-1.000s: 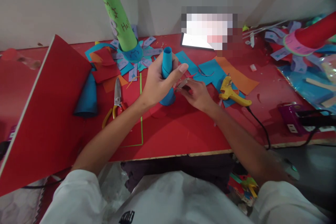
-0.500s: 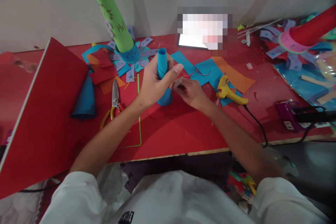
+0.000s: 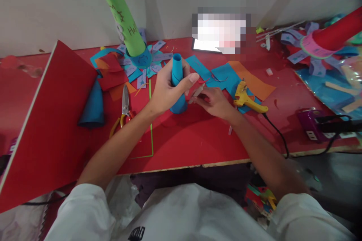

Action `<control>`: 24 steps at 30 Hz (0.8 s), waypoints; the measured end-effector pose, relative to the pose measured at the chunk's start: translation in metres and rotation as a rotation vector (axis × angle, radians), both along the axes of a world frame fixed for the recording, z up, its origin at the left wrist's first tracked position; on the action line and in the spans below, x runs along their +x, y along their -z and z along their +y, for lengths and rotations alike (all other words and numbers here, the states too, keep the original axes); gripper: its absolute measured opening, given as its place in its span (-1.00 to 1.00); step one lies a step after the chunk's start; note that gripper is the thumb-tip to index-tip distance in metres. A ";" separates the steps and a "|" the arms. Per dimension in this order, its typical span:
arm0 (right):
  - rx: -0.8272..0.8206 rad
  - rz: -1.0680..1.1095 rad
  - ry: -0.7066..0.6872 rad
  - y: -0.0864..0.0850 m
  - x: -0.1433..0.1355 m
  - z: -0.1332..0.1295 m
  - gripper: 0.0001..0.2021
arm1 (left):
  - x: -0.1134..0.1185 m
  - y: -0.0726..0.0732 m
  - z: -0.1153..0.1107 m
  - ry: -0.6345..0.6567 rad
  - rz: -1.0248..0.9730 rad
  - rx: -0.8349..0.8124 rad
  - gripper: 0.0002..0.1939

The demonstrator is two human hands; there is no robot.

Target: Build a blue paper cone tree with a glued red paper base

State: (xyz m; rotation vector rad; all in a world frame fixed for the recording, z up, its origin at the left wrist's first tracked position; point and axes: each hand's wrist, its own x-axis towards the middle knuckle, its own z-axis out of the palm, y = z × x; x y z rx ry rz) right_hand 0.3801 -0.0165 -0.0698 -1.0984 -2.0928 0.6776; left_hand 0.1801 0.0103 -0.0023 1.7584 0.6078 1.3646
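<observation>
My left hand [image 3: 164, 90] is wrapped round a narrow blue paper cone [image 3: 177, 69] that stands upright, its wide end down at the table. The cone's middle is partly hidden behind my thumb. Just right of it, my right hand [image 3: 216, 101] pinches a small, thin whitish strip [image 3: 198, 90] between thumb and fingers; its material is unclear. The strip is apart from the cone. Beyond my right hand lie blue paper sheets [image 3: 223, 75] and an orange sheet [image 3: 253, 83], with a yellow glue gun [image 3: 246, 98] on top.
Scissors [image 3: 125, 101] lie left of my forearm. A red board [image 3: 48, 120] leans at the left beside another blue cone [image 3: 93, 107]. A green paper tube [image 3: 124, 19] stands behind; a red tube [image 3: 339, 30] is at right. A purple power socket [image 3: 311, 124] sits near the table edge.
My right hand has moved slightly right, away from the cone, with the whitish strip in its fingers. The left hand keeps its hold on the cone.
</observation>
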 end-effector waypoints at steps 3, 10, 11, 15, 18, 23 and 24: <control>-0.019 -0.023 -0.043 0.003 0.003 0.000 -0.71 | -0.003 0.000 0.000 0.064 0.036 -0.010 -0.52; -0.107 0.218 0.155 -0.007 0.013 0.001 -0.61 | -0.004 0.006 0.001 0.144 0.047 -0.023 -0.49; -0.126 0.257 0.192 -0.009 0.014 0.001 -0.60 | -0.003 0.004 0.000 0.125 0.044 -0.017 -0.49; -0.173 0.321 0.213 -0.013 0.013 -0.001 -0.59 | 0.001 -0.001 -0.003 0.052 0.030 0.030 -0.47; -0.171 0.350 0.192 -0.012 0.009 -0.004 -0.59 | 0.002 -0.004 -0.005 0.029 0.025 0.036 -0.49; -0.183 0.388 0.234 -0.011 0.008 -0.005 -0.62 | 0.001 -0.005 -0.006 0.026 -0.007 0.023 -0.51; -0.182 0.402 0.247 -0.011 0.009 -0.005 -0.63 | 0.000 -0.006 -0.006 0.021 -0.018 0.024 -0.52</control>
